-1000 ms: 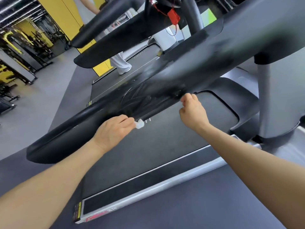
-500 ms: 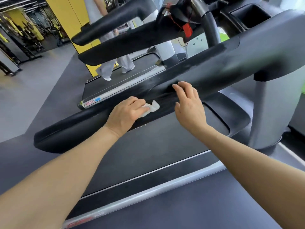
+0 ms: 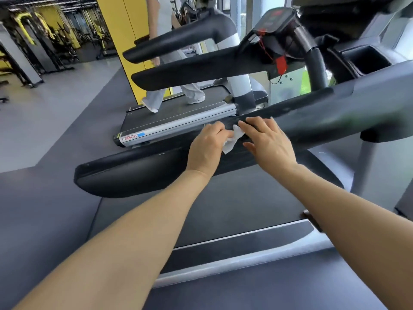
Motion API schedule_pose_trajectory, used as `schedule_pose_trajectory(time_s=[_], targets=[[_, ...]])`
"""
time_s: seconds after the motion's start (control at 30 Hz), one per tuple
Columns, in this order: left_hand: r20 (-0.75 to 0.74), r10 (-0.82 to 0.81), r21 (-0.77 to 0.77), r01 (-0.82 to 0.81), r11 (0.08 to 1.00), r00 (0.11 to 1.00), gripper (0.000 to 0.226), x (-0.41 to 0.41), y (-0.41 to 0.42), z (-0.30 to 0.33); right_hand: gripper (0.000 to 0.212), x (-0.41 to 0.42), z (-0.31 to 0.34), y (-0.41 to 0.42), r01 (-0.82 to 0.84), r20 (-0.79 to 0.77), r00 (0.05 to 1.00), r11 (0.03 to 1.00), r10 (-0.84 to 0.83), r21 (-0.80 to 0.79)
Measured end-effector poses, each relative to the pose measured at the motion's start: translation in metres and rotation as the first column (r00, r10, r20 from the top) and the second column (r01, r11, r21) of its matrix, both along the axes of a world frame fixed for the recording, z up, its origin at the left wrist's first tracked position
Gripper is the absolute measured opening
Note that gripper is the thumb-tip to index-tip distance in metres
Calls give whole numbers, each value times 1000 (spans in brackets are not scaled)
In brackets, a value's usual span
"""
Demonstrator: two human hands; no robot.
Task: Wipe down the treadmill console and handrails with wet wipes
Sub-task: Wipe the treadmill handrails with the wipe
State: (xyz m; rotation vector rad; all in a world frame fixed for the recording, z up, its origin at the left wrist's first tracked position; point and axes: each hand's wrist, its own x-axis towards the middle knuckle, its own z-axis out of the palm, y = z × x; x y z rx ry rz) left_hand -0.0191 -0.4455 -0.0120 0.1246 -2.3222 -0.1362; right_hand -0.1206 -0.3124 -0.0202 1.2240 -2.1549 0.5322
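Far to the left stood gym racks (image 3: 44, 41), blurred and too small for us to name. Next came a yellow pillar (image 3: 125, 41), and beside it a person walked on the neighbouring treadmill (image 3: 178, 117), cut off above the shoulders by the frame edge. Nearer to us ran the black handrail (image 3: 134, 175) of our own treadmill, slanting up toward the right. Our left hand (image 3: 206, 148) rested on it with fingers curled round a white wet wipe (image 3: 232, 142), we judged so as to press the wipe onto the rail's upper face. Most of the wipe was hidden under that hand; only a crumpled corner showed, so we could not tell how it was folded. Just beside it, our right hand (image 3: 270, 142) lay over the rail with fingers straight and spread, holding nothing, probably to steady us or to reach for the wipe. Farther right rose the console (image 3: 277, 19), dim and half cut off; its surface was hard to read, and the far handrail (image 3: 201, 70) stood before it
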Motion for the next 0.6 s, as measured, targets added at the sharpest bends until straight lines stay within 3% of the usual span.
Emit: schedule_pose_trajectory(time_s=[0.1, 0.17, 0.27, 0.33, 0.5, 0.6], targets=[[-1, 96, -17, -96, 995, 995, 28, 24, -5, -9, 46, -13, 4, -1, -64, -64, 996, 998, 62, -23], [-38, 264, 131, -257, 957, 964, 27, 47, -5, -22, 42, -19, 7, -3, -124, -75, 990, 992, 121, -30], [-96, 539, 450, -447, 773, 837, 19, 48, 14, -33, 39, -28, 13, -6, -206, -93, 974, 978, 205, -9], [-125, 647, 599, -463, 654, 752, 13, 23, 37, -32, 39, -31, 14, -7, -244, -109, 964, 970, 243, 4], [-180, 597, 678, -342, 651, 782, 8, -51, 88, -22, 32, -36, 11, -10, -316, -148, 938, 949, 312, -3], [-209, 742, 727, -406, 554, 637, 7, -43, 75, -29, 34, -39, 8, -10, -317, -154, 937, 949, 313, 1]])
